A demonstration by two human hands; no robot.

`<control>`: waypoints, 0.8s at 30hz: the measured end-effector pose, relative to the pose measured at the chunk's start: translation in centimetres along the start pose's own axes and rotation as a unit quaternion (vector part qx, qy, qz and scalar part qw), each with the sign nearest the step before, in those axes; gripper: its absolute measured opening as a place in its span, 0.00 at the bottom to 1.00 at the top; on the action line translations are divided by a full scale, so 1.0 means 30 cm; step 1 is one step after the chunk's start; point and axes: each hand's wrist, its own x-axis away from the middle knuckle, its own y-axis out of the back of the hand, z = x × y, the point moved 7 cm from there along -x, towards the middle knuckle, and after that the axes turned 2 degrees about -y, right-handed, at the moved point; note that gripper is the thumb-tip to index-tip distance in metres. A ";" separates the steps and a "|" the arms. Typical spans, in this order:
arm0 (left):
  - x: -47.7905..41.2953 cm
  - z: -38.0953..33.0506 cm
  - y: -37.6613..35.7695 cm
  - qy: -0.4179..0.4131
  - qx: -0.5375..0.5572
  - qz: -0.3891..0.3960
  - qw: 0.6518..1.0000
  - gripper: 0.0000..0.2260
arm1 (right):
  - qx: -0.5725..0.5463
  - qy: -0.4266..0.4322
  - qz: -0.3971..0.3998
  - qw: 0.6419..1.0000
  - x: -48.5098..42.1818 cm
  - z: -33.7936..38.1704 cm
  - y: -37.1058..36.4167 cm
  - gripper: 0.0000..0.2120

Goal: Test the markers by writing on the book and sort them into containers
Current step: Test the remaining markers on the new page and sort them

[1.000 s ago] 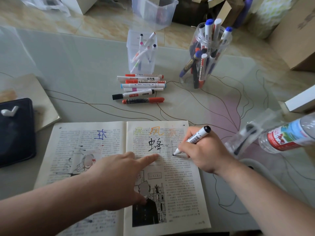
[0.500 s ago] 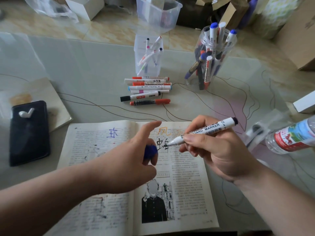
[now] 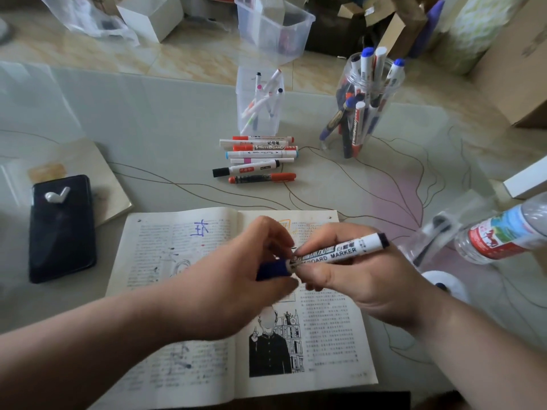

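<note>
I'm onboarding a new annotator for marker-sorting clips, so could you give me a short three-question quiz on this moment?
1. True or false: the right hand grips the whiteboard marker.
2. The left hand holds: A) a blue cap, B) a red cap, C) nothing.
3. Fill in: both hands are above the open ____.
Key: 1 true; 2 A; 3 book.

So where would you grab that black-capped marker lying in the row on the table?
Probably by its black cap end, from above. The black-capped marker lies flat, with other markers close behind and an orange pen close in front, but that end sticks out leftward.
</note>
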 end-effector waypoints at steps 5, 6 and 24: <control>0.000 -0.017 0.038 0.028 0.239 -0.014 0.970 0.09 | -0.069 0.029 -0.031 0.997 0.023 0.022 0.018 0.13; 0.005 -0.021 0.029 0.029 0.249 0.005 0.968 0.09 | -0.080 0.036 -0.025 0.996 0.028 0.026 0.010 0.15; 0.097 -0.111 0.122 -0.036 0.077 -0.137 0.987 0.13 | -0.155 0.010 -0.069 0.985 0.063 0.061 -0.004 0.07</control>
